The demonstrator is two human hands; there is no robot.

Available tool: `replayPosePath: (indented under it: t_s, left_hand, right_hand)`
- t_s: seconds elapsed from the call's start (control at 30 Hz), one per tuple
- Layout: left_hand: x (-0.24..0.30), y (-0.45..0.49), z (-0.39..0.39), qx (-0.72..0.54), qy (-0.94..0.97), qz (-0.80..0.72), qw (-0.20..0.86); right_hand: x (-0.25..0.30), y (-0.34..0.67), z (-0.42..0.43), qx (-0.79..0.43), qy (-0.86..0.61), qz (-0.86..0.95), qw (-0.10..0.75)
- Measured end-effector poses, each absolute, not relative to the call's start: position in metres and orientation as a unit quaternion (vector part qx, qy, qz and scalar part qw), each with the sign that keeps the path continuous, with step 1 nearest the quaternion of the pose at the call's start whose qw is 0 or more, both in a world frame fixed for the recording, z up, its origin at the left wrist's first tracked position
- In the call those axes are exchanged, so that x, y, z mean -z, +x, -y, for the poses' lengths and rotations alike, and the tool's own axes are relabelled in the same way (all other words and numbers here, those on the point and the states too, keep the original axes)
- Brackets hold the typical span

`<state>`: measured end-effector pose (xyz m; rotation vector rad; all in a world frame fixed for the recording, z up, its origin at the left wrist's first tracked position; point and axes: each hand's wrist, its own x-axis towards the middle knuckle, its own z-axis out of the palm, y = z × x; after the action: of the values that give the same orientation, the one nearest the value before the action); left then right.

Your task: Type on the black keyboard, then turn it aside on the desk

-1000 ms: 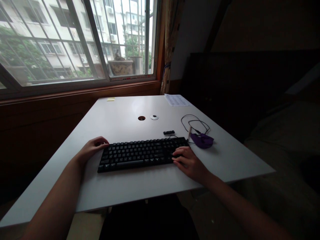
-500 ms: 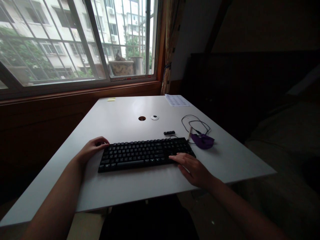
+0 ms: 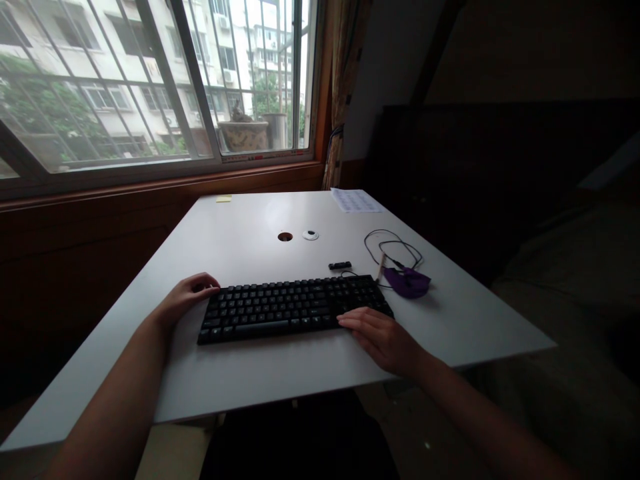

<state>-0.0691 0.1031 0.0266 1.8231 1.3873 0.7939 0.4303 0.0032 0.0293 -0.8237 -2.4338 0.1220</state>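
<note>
A black keyboard (image 3: 273,308) lies on the white table, its left end a little nearer to me. At its far left corner my left hand (image 3: 193,293) is curled, fingers and thumb closed on the edge. My right hand (image 3: 377,337) rests over the keyboard's right part with its fingers stretched out side by side, fingertips on the near edge by the lower right keys. I see nothing held in it; its thumb is mostly hidden under the palm. Just beyond the keyboard lies a small black lumpy strip (image 3: 340,265).
Right of the keyboard are a purple object (image 3: 407,283), a thin light stick (image 3: 381,265) and a looped black cable (image 3: 395,241). Farther back are a round hole (image 3: 285,237), a white round cover (image 3: 311,235), printed papers (image 3: 356,200) and a yellow note (image 3: 224,199). A barred window stands behind the table.
My right hand's thumb has drawn in under the fingers, and the fingertips have dropped slightly toward the keyboard's near edge. My left hand stays at the corner.
</note>
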Motion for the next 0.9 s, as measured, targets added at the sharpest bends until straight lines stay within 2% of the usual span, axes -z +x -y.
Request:
replayPosePath:
  t_s: [0.9]
  left_hand:
    - [-0.0272, -0.0677, -0.1027, -0.307, 0.703, -0.542, 0.343]
  right_hand:
    - [-0.0314, 0.4288, -0.0058, -0.046, -0.308, 0.902, 0.299]
